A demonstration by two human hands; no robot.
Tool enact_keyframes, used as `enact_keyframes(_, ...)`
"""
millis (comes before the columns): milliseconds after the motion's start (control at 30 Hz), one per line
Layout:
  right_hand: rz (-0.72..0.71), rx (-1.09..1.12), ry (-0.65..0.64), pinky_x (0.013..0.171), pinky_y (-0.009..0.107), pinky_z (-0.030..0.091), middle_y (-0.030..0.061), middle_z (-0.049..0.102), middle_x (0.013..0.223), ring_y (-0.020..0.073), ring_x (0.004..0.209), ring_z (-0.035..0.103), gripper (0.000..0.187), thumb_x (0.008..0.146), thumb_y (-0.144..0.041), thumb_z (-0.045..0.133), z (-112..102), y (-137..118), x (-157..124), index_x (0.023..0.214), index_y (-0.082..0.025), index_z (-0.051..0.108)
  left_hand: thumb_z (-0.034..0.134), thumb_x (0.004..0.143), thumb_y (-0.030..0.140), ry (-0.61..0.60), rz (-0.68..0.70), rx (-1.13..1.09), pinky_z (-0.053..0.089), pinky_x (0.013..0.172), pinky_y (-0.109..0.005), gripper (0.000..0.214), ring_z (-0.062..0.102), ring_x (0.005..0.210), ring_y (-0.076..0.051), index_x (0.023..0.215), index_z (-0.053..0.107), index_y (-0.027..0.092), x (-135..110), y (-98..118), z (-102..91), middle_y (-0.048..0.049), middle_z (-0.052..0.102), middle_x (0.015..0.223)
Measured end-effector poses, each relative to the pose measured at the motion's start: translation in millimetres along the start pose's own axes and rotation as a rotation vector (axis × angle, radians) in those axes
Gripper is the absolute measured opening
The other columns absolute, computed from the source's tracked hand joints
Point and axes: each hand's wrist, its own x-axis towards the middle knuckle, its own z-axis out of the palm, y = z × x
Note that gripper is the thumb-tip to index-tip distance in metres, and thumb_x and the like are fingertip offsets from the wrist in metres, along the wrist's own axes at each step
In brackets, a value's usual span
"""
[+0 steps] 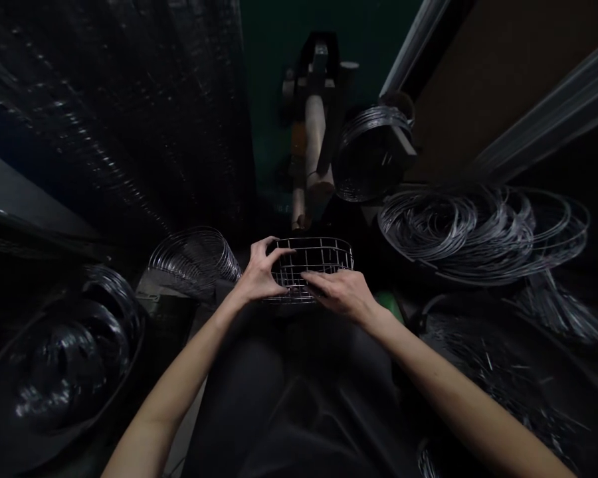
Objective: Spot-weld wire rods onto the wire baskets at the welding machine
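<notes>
A small rounded wire basket [337, 255] with a square grid is held in front of my lap, below the machine head. My left hand [262, 273] grips its left end, the thumb along the near side and the fingers bent over the top. At the near right side, my right hand [343, 292] holds the same basket, its fingers reaching across the near wires. Part of the right thumb is hidden. Just left of the basket stands a stack of wire rings [194, 255].
A machine [316, 133] with pale rods rises straight ahead. Coils of wire [453, 229] lie in a container at right, above a dark tub of short wire pieces [508, 372]. Another tub [60, 372] with shiny rings is at left. A coil [373, 153] hangs beside the machine.
</notes>
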Motion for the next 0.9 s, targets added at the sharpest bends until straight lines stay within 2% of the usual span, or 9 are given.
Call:
enact_keyframes(200, -0.082, -0.077, 0.108, 0.055, 0.024, 0.041, -0.0014, 0.074, 0.101, 0.0114, 0.061, 0.067, 0.024, 0.092, -0.03, 0.053, 4.4, 12.5, 11.3, 0.108, -0.025, 0.07, 0.087, 0.052, 0.033, 0.018, 0.047, 0.021, 0.034, 0.108, -0.052, 0.079, 0.03, 0.128, -0.035, 0.124, 0.055, 0.022, 14.0, -6.5, -0.4, -0.0129, 0.032, 0.135)
enact_keyframes(333, -0.058, -0.065, 0.06, 0.057, 0.023, 0.041, 0.0002, 0.074, 0.102, 0.0112, 0.063, 0.067, 0.024, 0.093, -0.03, 0.052, 0.3, 10.6, 10.2, 0.109, -0.025, 0.07, 0.086, 0.052, 0.03, 0.005, 0.042, 0.015, 0.034, 0.107, -0.053, 0.079, 0.03, 0.128, -0.035, 0.124, 0.055, 0.022, 13.7, -4.1, -2.6, -0.0135, 0.033, 0.135)
enact_keyframes(467, -0.016, -0.027, -0.001, 0.059, 0.023, 0.043, 0.0003, 0.073, 0.104, 0.0115, 0.065, 0.068, 0.026, 0.093, -0.03, 0.051, -12.8, 6.4, 9.6, 0.111, -0.027, 0.069, 0.086, 0.053, 0.035, 0.017, 0.045, 0.015, 0.034, 0.107, -0.054, 0.078, 0.03, 0.128, -0.036, 0.124, 0.055, 0.023, 11.6, 2.8, -8.1, -0.0136, 0.032, 0.135)
enact_keyframes(700, -0.013, 0.033, -0.028, 0.063, 0.024, 0.045, 0.0004, 0.072, 0.106, 0.0146, 0.074, 0.07, 0.027, 0.092, -0.032, 0.053, -23.2, 7.7, 17.3, 0.115, -0.028, 0.067, 0.087, 0.053, 0.034, -0.017, 0.052, -0.004, 0.036, 0.107, -0.054, 0.077, 0.031, 0.128, -0.035, 0.123, 0.054, 0.025, 17.2, 3.6, -16.5, -0.0122, 0.033, 0.135)
enact_keyframes(800, -0.017, -0.019, -0.03, 0.059, 0.024, 0.044, 0.0005, 0.072, 0.107, 0.0136, 0.068, 0.069, 0.028, 0.093, -0.031, 0.051, -22.0, 4.6, 14.9, 0.116, -0.027, 0.066, 0.087, 0.051, 0.031, -0.001, 0.048, 0.008, 0.035, 0.107, -0.053, 0.079, 0.031, 0.128, -0.035, 0.123, 0.055, 0.024, 15.2, 4.1, -14.8, -0.0125, 0.033, 0.135)
enact_keyframes(900, -0.026, -0.112, -0.032, 0.055, 0.025, 0.043, 0.0027, 0.07, 0.111, 0.0134, 0.062, 0.068, 0.033, 0.093, -0.028, 0.051, -21.1, 0.0, 9.2, 0.123, -0.022, 0.063, 0.088, 0.051, 0.031, 0.041, 0.02, 0.011, 0.034, 0.107, -0.054, 0.079, 0.03, 0.127, -0.036, 0.122, 0.056, 0.023, 10.7, 5.0, -9.8, -0.0131, 0.032, 0.134)
